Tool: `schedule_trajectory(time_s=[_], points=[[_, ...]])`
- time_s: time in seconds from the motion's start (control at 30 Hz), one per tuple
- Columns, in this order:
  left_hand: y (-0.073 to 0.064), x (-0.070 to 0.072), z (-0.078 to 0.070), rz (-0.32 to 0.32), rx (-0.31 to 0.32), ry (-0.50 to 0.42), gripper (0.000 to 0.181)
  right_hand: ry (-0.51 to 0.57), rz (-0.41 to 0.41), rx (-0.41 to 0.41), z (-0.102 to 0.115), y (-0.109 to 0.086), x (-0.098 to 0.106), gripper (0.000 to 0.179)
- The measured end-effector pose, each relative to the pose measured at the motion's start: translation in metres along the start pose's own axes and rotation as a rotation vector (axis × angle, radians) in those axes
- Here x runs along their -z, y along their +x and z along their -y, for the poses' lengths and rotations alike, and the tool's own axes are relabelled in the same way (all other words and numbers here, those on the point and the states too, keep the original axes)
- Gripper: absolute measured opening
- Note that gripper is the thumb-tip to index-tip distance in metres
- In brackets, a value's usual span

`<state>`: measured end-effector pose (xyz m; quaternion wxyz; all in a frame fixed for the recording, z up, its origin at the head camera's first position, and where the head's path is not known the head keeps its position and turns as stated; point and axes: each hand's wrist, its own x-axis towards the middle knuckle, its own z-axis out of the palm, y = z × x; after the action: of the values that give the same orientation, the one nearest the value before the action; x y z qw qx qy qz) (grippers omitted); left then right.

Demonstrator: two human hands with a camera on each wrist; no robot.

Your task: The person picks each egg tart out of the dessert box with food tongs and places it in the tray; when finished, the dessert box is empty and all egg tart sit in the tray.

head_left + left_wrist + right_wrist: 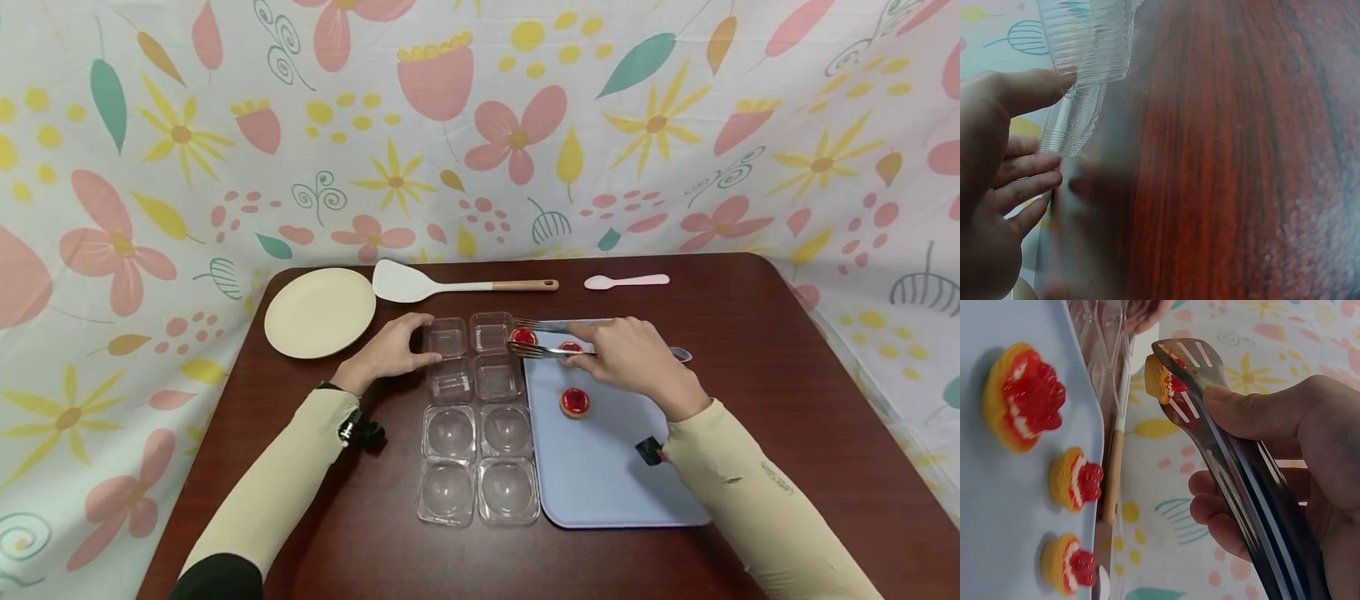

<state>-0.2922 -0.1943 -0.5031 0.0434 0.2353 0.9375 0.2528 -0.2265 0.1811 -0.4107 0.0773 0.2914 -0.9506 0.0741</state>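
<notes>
My right hand (633,358) grips metal tongs (1235,469), thumb on one arm and fingers curled around the other. Between the slotted ends is a small tart (1163,378) with a red topping, above the container's right edge in the head view. A clear plastic container (497,377) lies opened out, its four-compartment half farther away and the domed lid half (447,490) nearer. At its far left corner, my left hand (386,350) holds the side between thumb and fingers. More red-topped tarts (1025,397) sit on a light blue tray (622,467); the tongs partly hide one in the head view.
A cream plate (320,312) lies at the far left. Beside it along the back edge are a white spatula (405,282) with a wooden handle and a pale pink spoon (626,282). A flowered cloth (480,125) hangs behind the dark wooden table (337,533).
</notes>
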Motion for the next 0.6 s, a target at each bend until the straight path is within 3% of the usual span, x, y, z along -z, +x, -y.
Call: schedule_trajectory(time_s=[0.37,0.6], points=[[0.0,0.0,0.0,-0.002,-0.006,-0.022,0.079,-0.005,-0.048,-0.04,-0.013,-0.03,0.0,0.038],[-0.001,0.0,0.001,-0.001,-0.005,-0.02,0.078,-0.031,-0.057,-0.074,-0.019,-0.051,0.002,0.044]])
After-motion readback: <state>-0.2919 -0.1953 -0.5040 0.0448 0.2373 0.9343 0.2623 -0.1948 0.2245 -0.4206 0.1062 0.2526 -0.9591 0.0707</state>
